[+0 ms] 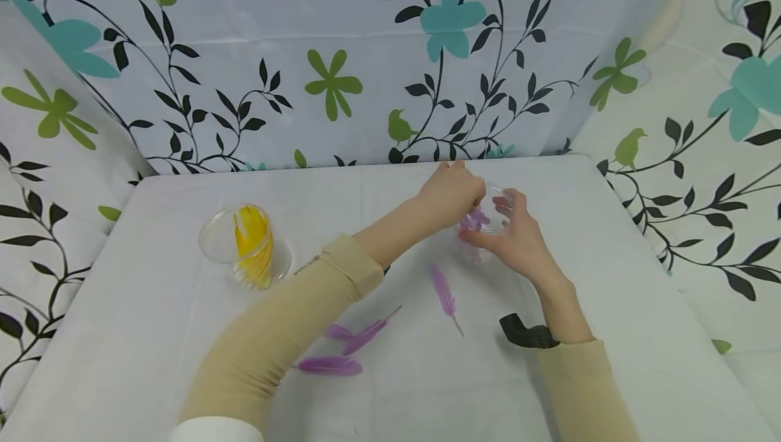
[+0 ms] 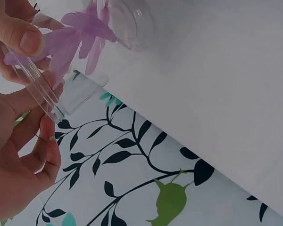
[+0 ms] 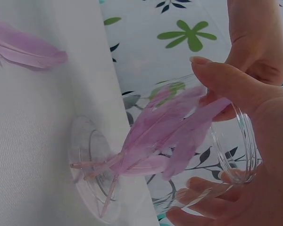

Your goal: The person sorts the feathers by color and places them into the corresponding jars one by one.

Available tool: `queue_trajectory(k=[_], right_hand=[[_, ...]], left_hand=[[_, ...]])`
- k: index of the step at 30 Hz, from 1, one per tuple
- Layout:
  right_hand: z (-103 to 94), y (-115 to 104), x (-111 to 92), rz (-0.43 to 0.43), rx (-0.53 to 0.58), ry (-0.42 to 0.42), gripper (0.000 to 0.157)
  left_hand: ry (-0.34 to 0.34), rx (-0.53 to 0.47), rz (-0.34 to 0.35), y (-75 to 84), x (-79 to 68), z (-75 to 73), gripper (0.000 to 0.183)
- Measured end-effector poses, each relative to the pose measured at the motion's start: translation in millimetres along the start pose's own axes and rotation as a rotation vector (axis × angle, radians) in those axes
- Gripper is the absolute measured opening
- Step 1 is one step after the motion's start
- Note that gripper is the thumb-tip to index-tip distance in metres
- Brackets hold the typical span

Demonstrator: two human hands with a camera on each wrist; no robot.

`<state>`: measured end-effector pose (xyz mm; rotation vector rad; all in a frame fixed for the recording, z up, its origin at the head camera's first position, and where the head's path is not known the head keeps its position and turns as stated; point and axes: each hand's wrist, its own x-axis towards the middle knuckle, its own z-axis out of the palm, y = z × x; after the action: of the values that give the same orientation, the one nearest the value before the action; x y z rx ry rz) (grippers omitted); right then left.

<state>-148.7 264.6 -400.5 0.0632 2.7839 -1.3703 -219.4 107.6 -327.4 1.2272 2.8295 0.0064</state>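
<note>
My right hand (image 1: pixel 521 235) grips a clear plastic jar (image 3: pixel 245 136) close to its rim, thumb on one side and fingers on the other. Inside it stand several purple feathers (image 3: pixel 155 136), quills down at the base. My left hand (image 1: pixel 450 194) reaches over the mouth from the left with curled fingers and pinches the upper end of a purple feather (image 2: pixel 56 49). Its fingertips are partly hidden in the head view. One loose purple feather (image 1: pixel 443 289) lies on the table just in front of the jar.
Further purple feathers (image 1: pixel 329 365) lie on the white table (image 1: pixel 427 394) below the left forearm. At the left stands a second clear jar (image 1: pixel 213 242) holding yellow feathers (image 1: pixel 253 245). A patterned curtain (image 1: pixel 256 15) hangs behind the table's back edge.
</note>
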Motion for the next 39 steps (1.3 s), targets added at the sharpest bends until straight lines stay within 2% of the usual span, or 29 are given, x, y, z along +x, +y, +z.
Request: queue_trajectory(k=[8, 11, 14, 18, 21, 25, 27, 30, 34, 36, 39], right_hand=[[4.6, -1, 2, -0.022, 0.007, 0.005, 0.119], [5.3, -2, 1, -0.018, 0.003, 0.004, 0.119], [4.9, -3, 1, -0.012, -0.005, 0.003, 0.121], [3.7, -4, 0, 0.003, -0.013, -0.003, 0.122], [3.0, -4, 0, 0.018, -0.017, -0.002, 0.123], [2.9, -3, -1, 0.031, -0.027, 0.004, 0.124], [2.8, -3, -1, 0.030, -0.031, 0.006, 0.124], [2.3, -4, -2, 0.024, -0.035, 0.006, 0.124], [0.9, -5, -2, 0.019, -0.041, 0.009, 0.123], [0.3, -6, -2, 0.020, -0.043, 0.010, 0.123], [0.1, -7, -3, 0.023, -0.042, 0.007, 0.123]], left_hand=[[-0.069, 0.016, 0.005, 5.2, 9.0, 8.4, 0.003], [-0.068, 0.000, 0.024, 3.2, 4.5, 9.0, 0.008], [-0.027, -0.025, 0.053, -2.2, -6.3, 9.2, 0.020], [0.069, -0.060, 0.069, -12.1, -32.1, 8.4, 0.035], [0.133, -0.088, 0.045, -20.6, -57.0, 9.3, 0.038], [0.142, -0.134, -0.005, -31.7, -94.1, 18.4, 0.029], [0.098, -0.158, -0.030, -35.6, -114.0, 27.2, 0.024], [-0.015, -0.194, -0.061, -38.6, -142.9, 44.0, 0.022], [-0.150, -0.229, -0.088, -37.8, -173.1, 66.4, 0.022], [-0.174, -0.254, -0.096, -36.1, -183.6, 75.0, 0.020], [-0.173, -0.297, -0.114, -32.1, -194.1, 83.5, 0.020]])
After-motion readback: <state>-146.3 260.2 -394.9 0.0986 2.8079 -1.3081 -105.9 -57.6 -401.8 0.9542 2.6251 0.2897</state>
